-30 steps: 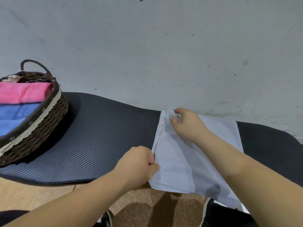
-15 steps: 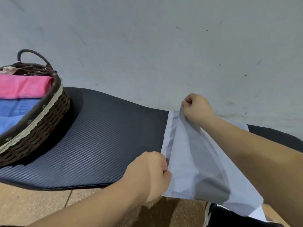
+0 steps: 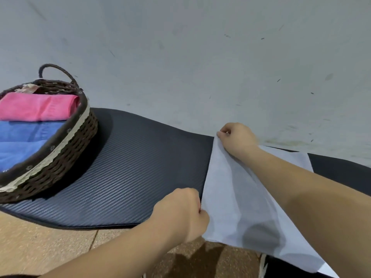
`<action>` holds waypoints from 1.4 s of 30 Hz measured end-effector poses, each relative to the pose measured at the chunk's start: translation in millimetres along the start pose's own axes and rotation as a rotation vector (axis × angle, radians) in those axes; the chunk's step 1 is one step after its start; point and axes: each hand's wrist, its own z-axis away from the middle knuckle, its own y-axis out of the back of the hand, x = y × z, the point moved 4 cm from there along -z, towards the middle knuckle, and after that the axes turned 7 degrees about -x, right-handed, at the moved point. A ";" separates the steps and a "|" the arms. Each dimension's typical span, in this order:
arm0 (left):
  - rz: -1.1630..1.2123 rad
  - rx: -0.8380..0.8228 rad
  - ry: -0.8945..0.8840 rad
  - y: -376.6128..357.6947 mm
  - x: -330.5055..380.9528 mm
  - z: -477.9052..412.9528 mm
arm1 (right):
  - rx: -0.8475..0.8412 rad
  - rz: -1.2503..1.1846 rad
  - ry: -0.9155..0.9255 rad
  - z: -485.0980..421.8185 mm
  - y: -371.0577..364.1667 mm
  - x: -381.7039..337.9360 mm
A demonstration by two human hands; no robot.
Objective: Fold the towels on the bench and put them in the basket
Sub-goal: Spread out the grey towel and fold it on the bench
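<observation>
Left grip (image 3: 180, 213) and right grip (image 3: 236, 137), curled, pinch the pale towel (image 3: 226, 197).

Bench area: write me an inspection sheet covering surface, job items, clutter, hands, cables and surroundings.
Surface: dark ribbed bench, loaded at its left and right.
Job's things: pale towel at the right, left edge lifted, near end hanging over the front; wicker basket at the left holds a folded pink towel and blue towels.
Clutter: nothing seen.
Hands: left hand pinches the pale towel's near left corner; right hand pinches its far left corner.
Cables: nothing seen.
Surroundings: scuffed grey wall behind, tan floor below.
</observation>
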 end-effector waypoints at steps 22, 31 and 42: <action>0.430 0.017 0.027 -7.6 12.5 0.5 | -0.205 0.309 0.023 106.0 -4.8 86.4; 0.604 -0.011 0.096 3.3 8.9 4.2 | -0.150 0.264 -0.004 103.4 -4.9 96.1; -0.185 0.207 0.222 63.2 -29.1 -14.4 | -0.151 0.360 0.071 115.9 -3.0 97.4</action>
